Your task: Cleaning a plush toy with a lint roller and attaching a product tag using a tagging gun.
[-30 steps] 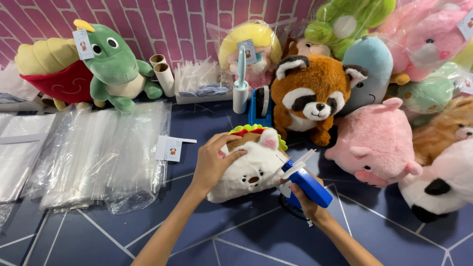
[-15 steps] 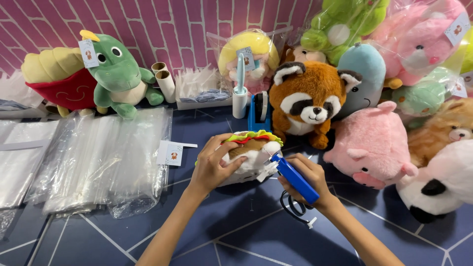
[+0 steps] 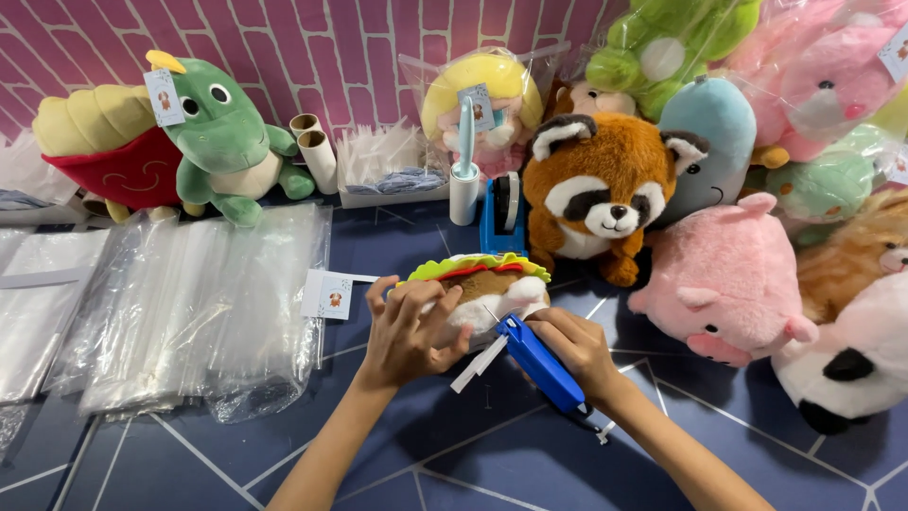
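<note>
Near the middle of the frame, low down, two hands work on one small toy. Starting at the left, clear plastic bags (image 3: 180, 312) lie flat on the dark blue desk (image 3: 454, 464), and a small white paper tag (image 3: 328, 294) sits just beside them. Next comes the left hand (image 3: 409, 331). Its fingers (image 3: 426, 301) are spread and curled over the top of the burger plush (image 3: 482, 289), pressing it down on the desk. The plush lies just past those fingers, toward the top of the frame, with its wide side running left to right. A thin white strip (image 3: 480, 364) pokes out under it, slanting down to the left.

Right of that is the blue tag gun (image 3: 541, 364). Its long body slants from the lower right up to the upper left, and its tip touches the right side of the plush. The right hand (image 3: 579, 348) is wrapped around the gun, fingers closed tight on it. So the left hand is right on the toy, and the right hand reaches it only through the gun.

Behind them sits a red panda plush (image 3: 601, 194), with a pink pig plush (image 3: 724, 279) at the right.
</note>
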